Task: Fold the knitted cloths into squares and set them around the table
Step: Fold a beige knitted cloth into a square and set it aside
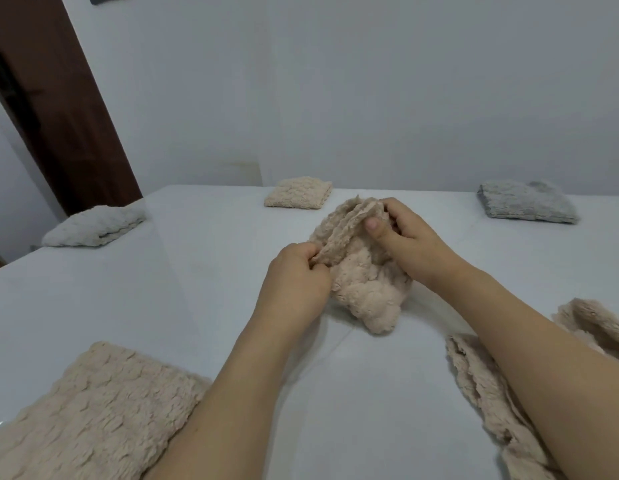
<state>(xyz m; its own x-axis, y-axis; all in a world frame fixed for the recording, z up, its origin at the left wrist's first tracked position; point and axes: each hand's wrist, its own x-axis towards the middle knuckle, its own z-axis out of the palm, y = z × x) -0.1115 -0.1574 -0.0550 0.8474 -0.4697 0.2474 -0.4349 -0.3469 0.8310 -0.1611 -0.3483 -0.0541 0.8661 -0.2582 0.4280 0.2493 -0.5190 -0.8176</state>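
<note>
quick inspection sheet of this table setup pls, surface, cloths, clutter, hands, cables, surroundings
surface: white table, smooth.
job's things: beige cloth bunched at centre, unfolded; folded white cloth far left; folded beige cloth far centre; folded grey cloth far right; near beige cloth lying flat at near left; loose beige cloths near right.
clutter: nothing seen.
grippers: left hand and right hand both pinch the centre cloth's edge.
cables: nothing seen.
surroundings: white wall, brown door at left.

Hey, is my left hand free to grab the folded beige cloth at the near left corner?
Probably not yet. The left hand pinches the crumpled beige cloth, as does the right hand. The folded cloth lies uncovered beside the left forearm, so letting go should suffice.
</note>
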